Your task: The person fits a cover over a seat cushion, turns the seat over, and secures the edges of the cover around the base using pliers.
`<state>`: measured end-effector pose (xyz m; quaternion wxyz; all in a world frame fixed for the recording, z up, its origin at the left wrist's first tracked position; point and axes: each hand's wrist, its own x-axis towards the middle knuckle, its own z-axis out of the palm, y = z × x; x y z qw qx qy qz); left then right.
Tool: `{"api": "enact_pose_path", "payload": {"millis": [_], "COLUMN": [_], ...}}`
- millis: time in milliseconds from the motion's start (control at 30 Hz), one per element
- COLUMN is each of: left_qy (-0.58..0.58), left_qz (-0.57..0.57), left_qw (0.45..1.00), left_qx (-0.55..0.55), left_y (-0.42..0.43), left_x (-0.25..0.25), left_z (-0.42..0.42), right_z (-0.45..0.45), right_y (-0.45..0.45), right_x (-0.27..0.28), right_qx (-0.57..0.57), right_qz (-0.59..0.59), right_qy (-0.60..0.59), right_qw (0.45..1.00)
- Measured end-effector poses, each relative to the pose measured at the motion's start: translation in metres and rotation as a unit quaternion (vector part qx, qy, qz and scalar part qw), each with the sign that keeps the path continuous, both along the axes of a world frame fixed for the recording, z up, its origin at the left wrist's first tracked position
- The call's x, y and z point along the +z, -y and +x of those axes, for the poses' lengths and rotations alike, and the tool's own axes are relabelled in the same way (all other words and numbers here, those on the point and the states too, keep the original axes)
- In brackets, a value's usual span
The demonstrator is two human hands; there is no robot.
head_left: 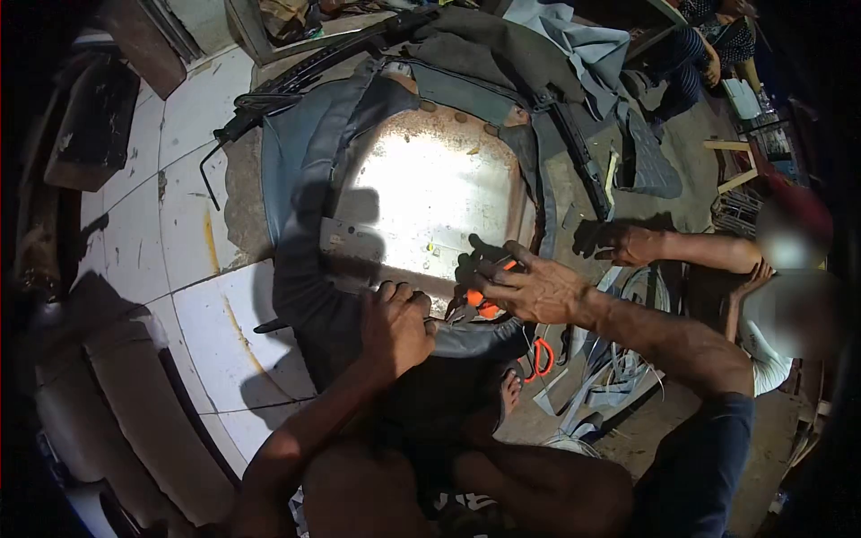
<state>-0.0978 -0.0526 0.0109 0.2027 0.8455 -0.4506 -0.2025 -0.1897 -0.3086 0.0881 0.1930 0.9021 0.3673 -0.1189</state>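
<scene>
Right hand [535,289] holding orange-handled tool [487,310] at near rim, left hand [395,325] curled over rim, grip unclear, dark cover [308,224] around lit panel [439,188], orange-handled scissors [540,359] near bare foot [509,391], white tiles [202,251] leftward.

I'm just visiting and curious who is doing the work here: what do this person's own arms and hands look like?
They are ordinary human ones, with no machine parts or cables. The left hand and right hand show no gloves, and both forearms are bare and lean. A plain dark-blue sleeve ends near the right elbow; no left sleeve shows clearly.
</scene>
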Motion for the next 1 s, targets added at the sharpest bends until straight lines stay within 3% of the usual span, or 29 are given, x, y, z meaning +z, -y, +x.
{"api": "enact_pose_path", "payload": {"millis": [67, 267, 400, 433, 500, 600, 667, 733, 800, 867, 900, 933, 1000], "left_qy": [-0.021, -0.037, -0.031, -0.035, -0.022, -0.021, 0.002, 0.033, 0.01, -0.017, -0.005, 0.009, 0.009], "left_qz": [0.019, -0.004, -0.039, -0.037, -0.05, -0.099, -0.141, -0.118, -0.078, -0.064, -0.105, -0.147, -0.155], "left_qw": [1.0, 0.999, 0.999, 0.999, 0.998, 0.995, 0.99, 0.992, 0.996, 0.997, 0.993, 0.986, 0.984], "left_qx": [-0.005, 0.006, -0.011, -0.016, -0.013, -0.013, -0.019, -0.042, -0.032, -0.044, -0.058, -0.072, -0.087], "left_y": [0.0, 0.0, -0.003, -0.003, -0.003, -0.012, -0.014, -0.012, -0.01, -0.011, -0.014, -0.015, -0.019], "left_x": [0.006, 0.003, 0.006, 0.001, -0.02, -0.016, -0.037, -0.033, -0.024, -0.006, -0.004, -0.003, 0.0], "left_z": [0.003, 0.002, 0.007, 0.007, 0.002, 0.007, 0.003, 0.003, 0.005, 0.009, 0.01, 0.012, 0.015], "right_z": [-0.004, 0.026, 0.019, 0.02, 0.05, 0.089, 0.073, 0.055, 0.035, 0.039, 0.01, -0.031, -0.047], "right_y": [0.006, -0.014, -0.013, -0.01, -0.01, -0.002, 0.029, 0.035, 0.015, -0.011, -0.008, 0.005, 0.009], "right_x": [-0.012, 0.014, -0.037, -0.041, -0.032, -0.018, -0.034, -0.024, -0.024, 0.005, -0.001, -0.01, -0.004], "right_qx": [-0.036, -0.016, -0.23, -0.301, -0.428, -0.555, -0.581, -0.583, -0.557, -0.351, -0.352, -0.182, 0.009], "right_qz": [0.045, 0.004, 0.154, 0.138, 0.098, 0.034, 0.099, 0.227, 0.183, 0.077, 0.082, -0.012, -0.103], "right_qy": [-0.075, -0.138, -0.113, -0.232, -0.444, -0.687, -0.736, -0.73, -0.67, -0.556, -0.557, -0.323, -0.046], "right_qw": [0.996, 0.99, 0.954, 0.915, 0.781, 0.468, 0.333, 0.274, 0.454, 0.75, 0.748, 0.929, 0.994]}}
